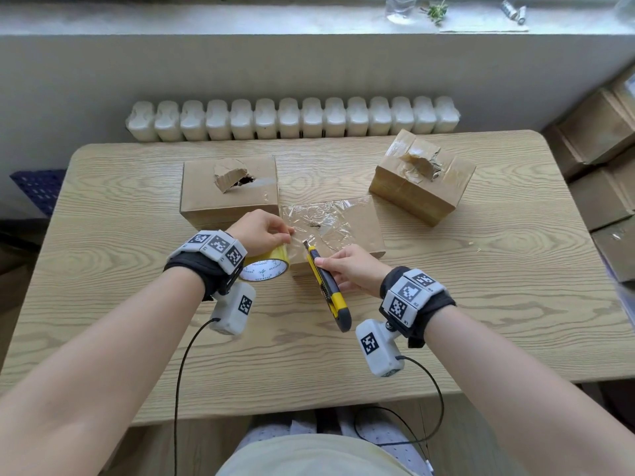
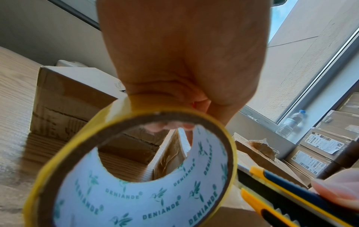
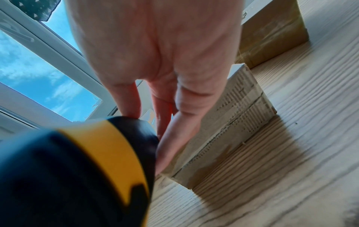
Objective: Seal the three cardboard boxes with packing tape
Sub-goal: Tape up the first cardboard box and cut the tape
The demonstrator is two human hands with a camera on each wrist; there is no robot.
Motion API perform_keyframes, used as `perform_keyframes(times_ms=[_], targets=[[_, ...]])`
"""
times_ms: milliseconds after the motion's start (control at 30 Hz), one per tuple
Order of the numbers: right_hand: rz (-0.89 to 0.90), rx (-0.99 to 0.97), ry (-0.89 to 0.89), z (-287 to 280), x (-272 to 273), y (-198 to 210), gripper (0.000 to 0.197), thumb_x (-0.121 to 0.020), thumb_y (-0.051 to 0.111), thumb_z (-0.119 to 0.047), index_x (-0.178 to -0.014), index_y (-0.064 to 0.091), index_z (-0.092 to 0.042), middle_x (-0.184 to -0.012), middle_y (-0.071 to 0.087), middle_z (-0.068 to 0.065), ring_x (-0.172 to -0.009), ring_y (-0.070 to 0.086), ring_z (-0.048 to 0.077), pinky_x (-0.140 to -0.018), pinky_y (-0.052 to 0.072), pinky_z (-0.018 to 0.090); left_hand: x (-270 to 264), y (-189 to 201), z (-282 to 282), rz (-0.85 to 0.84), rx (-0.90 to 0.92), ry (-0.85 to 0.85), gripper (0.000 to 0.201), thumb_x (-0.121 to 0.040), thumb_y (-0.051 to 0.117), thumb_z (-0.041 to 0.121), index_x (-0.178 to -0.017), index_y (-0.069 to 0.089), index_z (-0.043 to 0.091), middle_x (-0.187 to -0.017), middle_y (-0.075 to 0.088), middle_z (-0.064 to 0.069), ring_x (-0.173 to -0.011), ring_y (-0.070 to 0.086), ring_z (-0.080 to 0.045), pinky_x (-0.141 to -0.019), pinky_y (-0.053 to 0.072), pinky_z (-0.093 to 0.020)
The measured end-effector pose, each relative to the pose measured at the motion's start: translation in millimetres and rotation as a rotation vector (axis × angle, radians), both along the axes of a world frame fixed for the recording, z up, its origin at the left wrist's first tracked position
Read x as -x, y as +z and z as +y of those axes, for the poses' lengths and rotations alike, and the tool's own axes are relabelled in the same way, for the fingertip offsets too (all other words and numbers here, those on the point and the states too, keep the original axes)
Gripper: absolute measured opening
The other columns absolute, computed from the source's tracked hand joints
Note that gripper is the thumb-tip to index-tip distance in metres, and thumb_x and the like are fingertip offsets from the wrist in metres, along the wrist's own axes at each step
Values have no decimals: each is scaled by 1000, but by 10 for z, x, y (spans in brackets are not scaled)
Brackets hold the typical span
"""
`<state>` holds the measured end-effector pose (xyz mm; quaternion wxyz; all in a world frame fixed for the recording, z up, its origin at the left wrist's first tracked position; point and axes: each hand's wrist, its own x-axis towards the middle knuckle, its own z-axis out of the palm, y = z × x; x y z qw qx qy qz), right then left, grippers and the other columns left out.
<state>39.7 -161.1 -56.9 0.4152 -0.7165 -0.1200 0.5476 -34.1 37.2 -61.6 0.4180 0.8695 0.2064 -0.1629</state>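
1. The bench (image 1: 481, 304) is a pale wood-grain top with rounded corners, set against a grey wall below a window sill (image 1: 240, 22).
2. A white ribbed radiator (image 1: 292, 118) runs along the wall just behind the bench's far edge.
3. Stacked cardboard cartons (image 1: 604, 139) stand on the floor at the right; a clear bottle (image 1: 400, 6) sits on the sill.
4. Three boxes lie on the bench: the left box (image 1: 206, 197) with a torn hole in its top, the middle box (image 1: 357, 228) covered with wrinkled clear tape, and the right box (image 1: 426, 187), well apart, with a ragged, taped top.
5. The left box and middle box stand just beside each other.
6. The left hand (image 1: 261, 231) curls its fingers round the yellow tape roll (image 1: 264, 266), held at the near left corner of the middle box.
7. The right hand (image 1: 350, 266) grips a yellow-and-black utility knife (image 1: 326, 283), its tip pointing at the tape on the middle box beside the roll.
8. Both wrists carry marker-covered camera bands with black cables trailing off the near edge.
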Motion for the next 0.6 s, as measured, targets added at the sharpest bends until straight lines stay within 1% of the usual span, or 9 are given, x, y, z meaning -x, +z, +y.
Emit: perform_keyframes(times_ms=[100,200,233,333,433,467,500,533,600], targets=[[-38,18,20,13,1,24,24,-94,58,-24,-90,64,-1,-58,59,-4,-44,57,0,-50,49,17,9,-24,3,1,14,10,11,-88,63,19,-79,69,20,-113,68,8,-106,60,-6,-98,46,-33],[-35,16,29,-4,23,28,24,-94,58,-23,-81,63,-4,-50,55,-8,-42,54,0,-52,49,19,17,-46,10,-9,21,17,10,-88,63,19,-80,69,18,-113,68,8,-106,60,-7,-97,46,-33],[-36,23,31,-27,31,20,25,-94,58,-23,-84,65,-2,-53,55,-6,-44,55,0,-54,50,20,17,-46,10,-10,17,16,11,-88,63,19,-79,68,19,-113,68,7,-106,60,-7,-96,47,-33],[-70,44,44,-122,63,-4,34,-93,59,-25,-102,66,7,-65,58,0,-56,57,5,-60,53,21,13,-40,12,-21,9,10,14,-88,62,19,-75,67,22,-111,68,8,-105,61,-8,-93,48,-33],[-72,58,81,-235,111,-39,35,-93,59,-26,-106,66,5,-68,59,1,-60,57,6,-61,52,20,19,-41,11,-29,24,14,14,-88,62,18,-76,67,20,-112,68,8,-102,62,-8,-85,49,-28],[-79,63,115,-276,131,-52,34,-92,60,-27,-106,67,3,-71,60,1,-62,58,7,-60,51,19,23,-43,10,-32,25,18,12,-88,62,17,-78,69,18,-112,68,8,-100,62,-8,-83,48,-26],[-103,70,174,-319,153,-71,33,-91,61,-28,-105,68,1,-75,62,2,-66,60,8,-61,52,19,28,-48,4,-36,24,23,11,-88,62,18,-81,70,15,-113,68,8,-99,62,-9,-83,48,-27],[-159,86,254,-359,171,-103,32,-90,63,-30,-105,68,-2,-81,65,3,-72,62,10,-66,53,21,32,-56,3,-41,22,30,10,-88,62,18,-83,71,14,-113,68,8,-99,63,-10,-86,50,-29],[-395,176,455,-425,198,-224,31,-87,65,-35,-108,67,-11,-97,68,2,-89,62,15,-81,53,29,50,-62,-18,-55,7,52,11,-88,63,19,-85,72,14,-110,69,10,-98,64,-12,-90,51,-37]])
